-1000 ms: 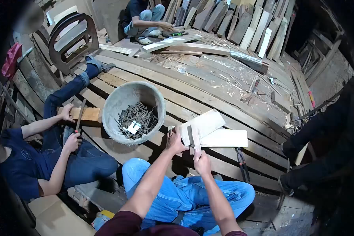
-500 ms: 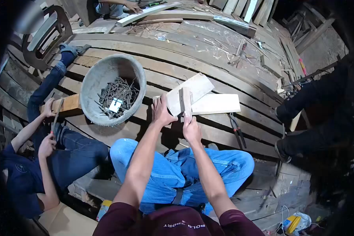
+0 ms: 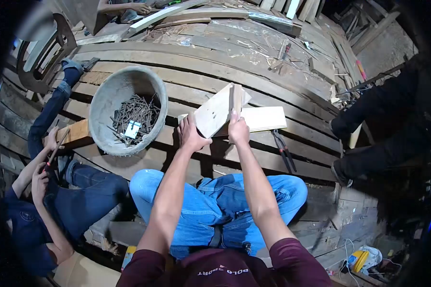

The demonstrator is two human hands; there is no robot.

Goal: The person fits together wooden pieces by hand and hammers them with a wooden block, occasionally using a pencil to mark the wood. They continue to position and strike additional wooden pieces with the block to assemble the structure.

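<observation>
My left hand (image 3: 191,135) is closed on the lower left edge of a short pale board (image 3: 215,112), which sits tilted with dark spots on its face. My right hand (image 3: 238,129) grips a narrow wooden strip (image 3: 237,98), which points away from me along the right side of that board. Whether the strip touches the board's face I cannot tell. Partly beneath them, a second pale board (image 3: 268,118) lies flat on the slats. A pair of pincers (image 3: 283,150) with dark handles rests just right of my right hand.
A grey bucket (image 3: 96,115) holding rusty nails (image 3: 141,115) and a small white packet (image 3: 132,129) stands at left. Beside it, another person's hands (image 3: 40,179) hold a thin tool at a wood block (image 3: 76,133). Someone's dark-clothed legs (image 3: 368,165) are at right. Planks (image 3: 177,16) lie at the back.
My right hand and the strip have moved away from me and rightward across the board. The board under my left hand has turned and tilted more. My view has shifted slightly.
</observation>
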